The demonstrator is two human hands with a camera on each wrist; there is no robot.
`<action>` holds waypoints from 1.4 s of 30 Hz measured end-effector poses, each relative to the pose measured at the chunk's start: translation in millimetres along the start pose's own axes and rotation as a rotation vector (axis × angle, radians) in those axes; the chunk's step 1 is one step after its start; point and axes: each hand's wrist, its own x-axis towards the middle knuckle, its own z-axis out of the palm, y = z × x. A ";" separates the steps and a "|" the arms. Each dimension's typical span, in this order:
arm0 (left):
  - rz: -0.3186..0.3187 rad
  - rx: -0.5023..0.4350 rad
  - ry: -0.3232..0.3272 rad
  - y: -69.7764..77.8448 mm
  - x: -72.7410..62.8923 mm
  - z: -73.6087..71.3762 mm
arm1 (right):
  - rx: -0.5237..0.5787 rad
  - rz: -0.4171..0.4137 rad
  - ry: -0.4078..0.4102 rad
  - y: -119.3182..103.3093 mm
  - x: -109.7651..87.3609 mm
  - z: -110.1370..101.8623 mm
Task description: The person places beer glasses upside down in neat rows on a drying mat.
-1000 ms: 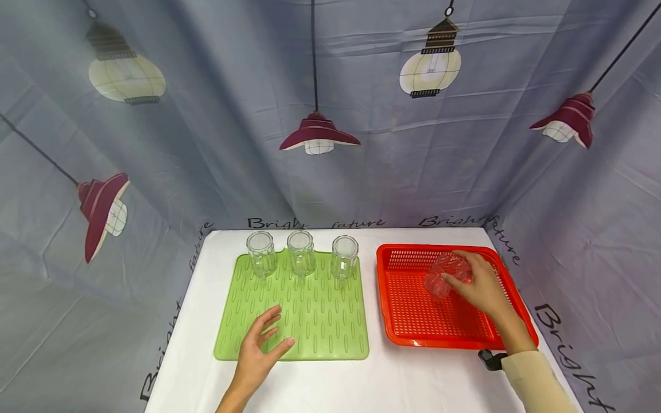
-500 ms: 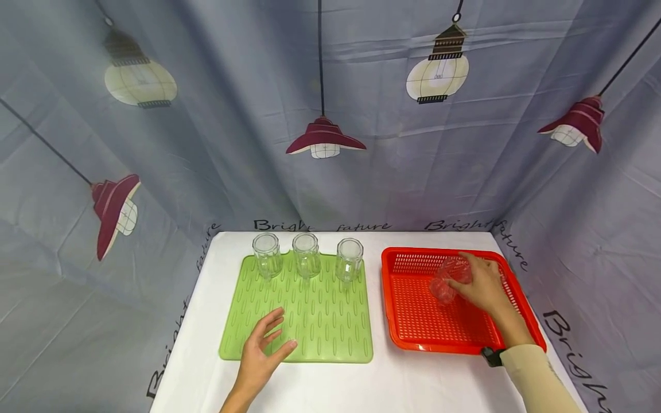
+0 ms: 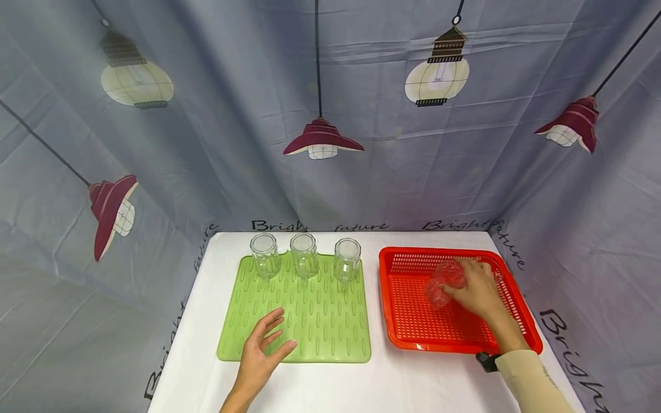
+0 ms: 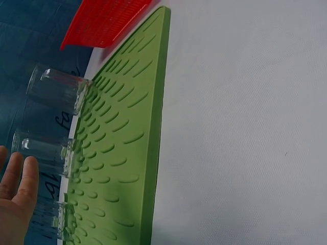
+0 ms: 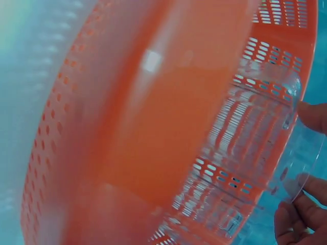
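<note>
Three clear glasses stand in a row along the far edge of the green mat: a left glass [image 3: 265, 257], a middle glass [image 3: 304, 256] and a right glass [image 3: 346, 259]. Over the mat's [image 3: 330, 321] near part hovers my left hand [image 3: 260, 350], fingers loosely bent and holding nothing. Inside the red basket [image 3: 386, 304], my right hand [image 3: 477, 287] grips a clear glass [image 5: 301, 158] near its rim, thumb on one side and fingers on the other. Beside it in the basket lies another glass [image 5: 212, 206], partly hidden by the basket wall in the right wrist view.
A white-covered table [image 3: 320, 390] carries the mat at left and the basket at right, with a narrow gap between them. The basket's raised walls surround the right hand. Grey curtains [image 3: 330, 189] with printed lamps close off the back and sides.
The right hand's fingers have come down and closed in around the glass in the basket. The left hand and the glasses on the mat stay put; the head view shifts slightly.
</note>
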 end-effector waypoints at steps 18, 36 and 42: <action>-0.006 -0.004 0.003 -0.9 1.1 -0.1 | 0.105 -0.042 0.120 -34.3 -40.7 -21.5; 0.000 0.002 -0.011 0.4 3.9 0.0 | 0.322 -0.144 0.294 -80.1 -90.0 -13.1; -0.006 -0.002 -0.018 0.7 5.2 2.6 | 0.319 -0.151 0.293 -82.5 -90.8 -13.3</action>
